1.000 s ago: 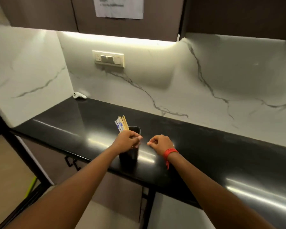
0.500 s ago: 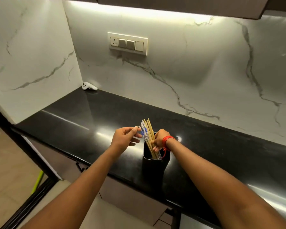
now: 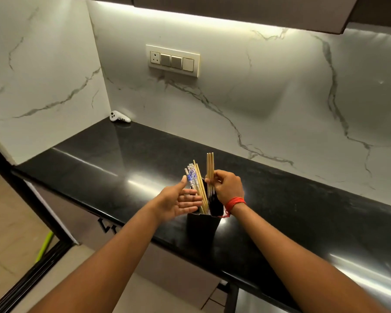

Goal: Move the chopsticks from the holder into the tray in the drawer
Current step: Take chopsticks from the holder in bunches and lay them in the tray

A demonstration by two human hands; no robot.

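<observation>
One black desk runs along a marble wall carrying one switch plate. One small white controller lies in the far corner of the desk. One black holder stands upright at the desk's near edge. Two hands are in view. The right hand, with a red thread at the wrist, pinches three plain wooden chopsticks, long axis near vertical, tips up, lower ends inside the holder. The left hand is spread wide, palm toward the holder, holding nothing. Several more chopsticks, some blue-patterned, lean leftward in the holder; their exact count cannot be told.
</observation>
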